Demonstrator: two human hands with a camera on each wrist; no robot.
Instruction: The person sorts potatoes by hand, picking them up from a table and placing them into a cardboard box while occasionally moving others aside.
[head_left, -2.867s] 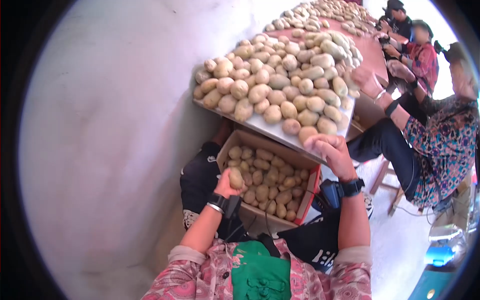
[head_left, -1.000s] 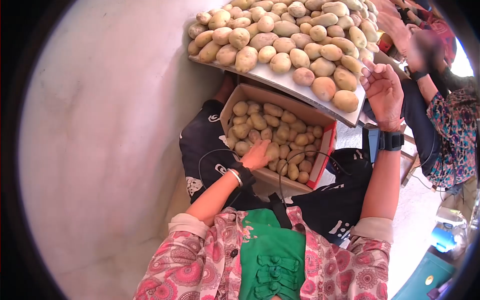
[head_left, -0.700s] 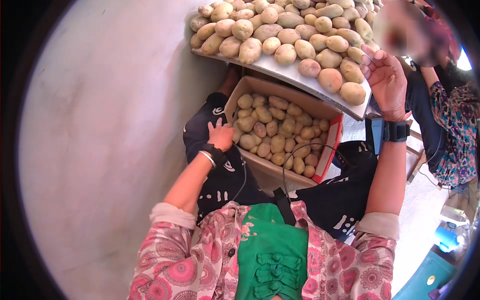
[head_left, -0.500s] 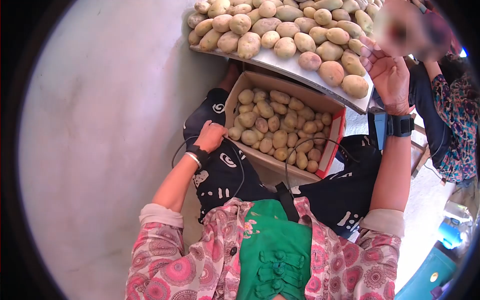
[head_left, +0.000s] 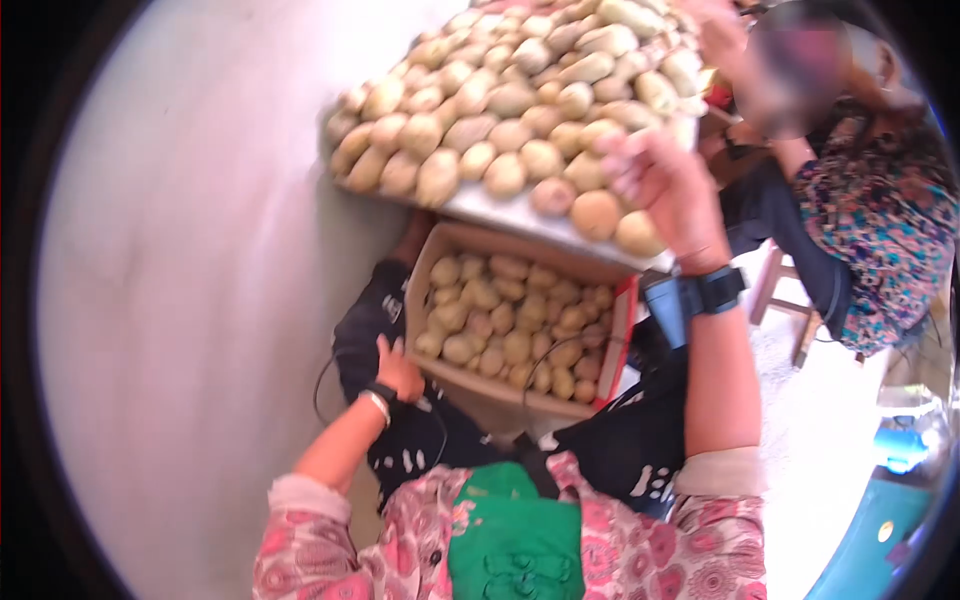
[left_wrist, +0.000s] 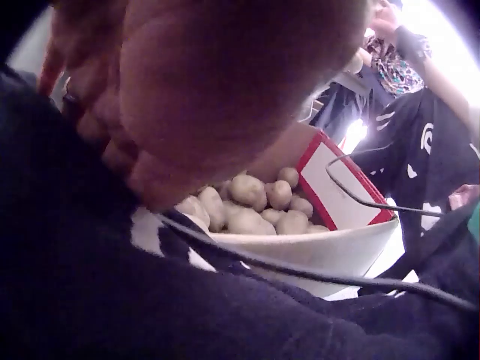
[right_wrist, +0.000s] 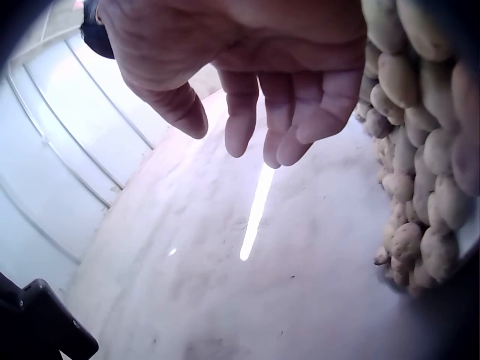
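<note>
I have the right hand (head_left: 668,190) raised at the near edge of the potato pile (head_left: 520,110) on the table (head_left: 480,205). Its fingers hang relaxed and hold nothing, which the right wrist view (right_wrist: 277,112) confirms. The left hand (head_left: 398,367) rests on my dark trousers (head_left: 400,440) just beside the cardboard box (head_left: 430,262) of smaller potatoes (head_left: 510,325). It looks loosely curled and empty, though the left wrist view is too close and blurred for me to be sure.

I judge the potatoes firm, fairly heavy for their size, and dusty rather than slippery. They should roll if nudged (the heap slopes toward me). I'd wrap the whole hand around the middle of one at the pile's edge.

Compared with half a second ago, the view has swung, the right hand has moved in over the edge potatoes, and the left has slipped lower on the trousers.
</note>
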